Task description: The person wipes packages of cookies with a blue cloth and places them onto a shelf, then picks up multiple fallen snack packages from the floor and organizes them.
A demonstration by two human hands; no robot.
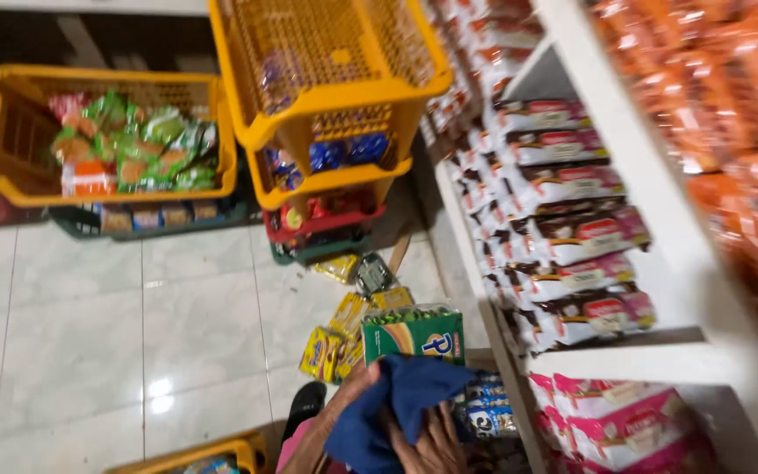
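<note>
At the bottom centre, a dark blue cloth (396, 399) is bunched between my hands. My left hand (354, 386) grips its upper left edge. My right hand (436, 446) lies under the cloth's lower right part, with its fingers on the fabric. Just beyond the cloth stands a green box (414, 333) filled with small packets. Blue and white snack packs (489, 412) lie to the right of my hands, against the foot of the shelf.
A white shelf unit (625, 167) on the right holds rows of brown, pink and orange packs. Stacked yellow baskets (335, 96) and a yellow basket of green snack packs (103, 132) stand at the back. Yellow packets (335, 347) lie scattered on the white tiled floor (116, 333).
</note>
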